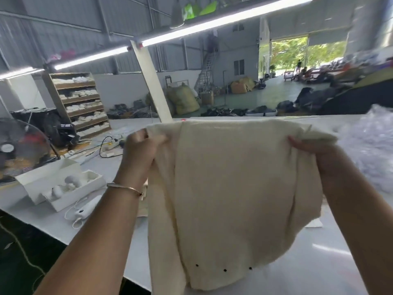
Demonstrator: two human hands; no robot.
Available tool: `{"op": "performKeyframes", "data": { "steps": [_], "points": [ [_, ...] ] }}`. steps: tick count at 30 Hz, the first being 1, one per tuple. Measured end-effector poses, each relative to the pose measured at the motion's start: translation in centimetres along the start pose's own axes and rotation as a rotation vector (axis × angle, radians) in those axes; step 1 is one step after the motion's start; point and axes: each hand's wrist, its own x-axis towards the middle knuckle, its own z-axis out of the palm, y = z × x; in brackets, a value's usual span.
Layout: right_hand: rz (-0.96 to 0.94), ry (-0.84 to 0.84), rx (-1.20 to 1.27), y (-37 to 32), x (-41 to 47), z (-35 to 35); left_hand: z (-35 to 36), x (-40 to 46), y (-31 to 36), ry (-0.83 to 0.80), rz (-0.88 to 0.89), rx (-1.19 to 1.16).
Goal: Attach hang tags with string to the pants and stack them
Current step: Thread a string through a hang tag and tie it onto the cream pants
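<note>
Fingers of left hand [139, 149] and right hand [312, 152] curl tight, gripping cream pants [229, 188] lifted above the bench [308, 271].

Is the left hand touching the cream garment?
Touching. The head view shows the left hand gripping the cream garment at its top left corner, with cloth bunched inside the curled fingers.

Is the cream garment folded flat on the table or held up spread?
Held up spread: the left hand and right hand grip the cream garment's top corners; it hangs above the table.
</note>
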Motion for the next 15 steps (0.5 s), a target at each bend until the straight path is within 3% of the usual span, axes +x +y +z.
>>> {"op": "performKeyframes", "data": {
  "steps": [2, 4, 5, 6, 8, 10, 12, 15],
  "points": [
    [-0.021, -0.007, -0.029, -1.4, -0.6, 0.0, -0.6, -0.4, 0.8, 0.363, 0.185, 0.263],
    [-0.042, -0.042, -0.061, -2.5, -1.2, 0.3, 0.1, -1.5, 2.5, 0.459, 0.484, 0.470],
    [-0.044, -0.051, -0.082, -2.9, -1.6, 0.5, 1.2, -2.2, 3.5, 0.364, 0.615, 0.580],
    [-0.046, -0.048, -0.110, -3.3, -1.9, 0.6, 2.6, -3.0, 4.6, 0.165, 0.684, 0.662],
    [-0.056, -0.043, -0.137, -3.7, -2.5, 0.3, 6.1, -4.5, 6.4, -0.393, 0.541, 0.719],
    [-0.051, -0.040, -0.147, -4.2, -3.2, -0.6, 9.4, -5.7, 6.9, -0.773, 0.345, 0.778],
    [-0.032, 0.002, -0.168, -4.5, -3.6, -2.5, 12.1, -5.7, 6.3, -0.909, 0.284, 0.784],
    [-0.032, 0.114, -0.208, -4.5, -4.6, -6.6, 15.6, -5.5, 5.5, -1.073, 0.048, 0.544]
  ]
}}
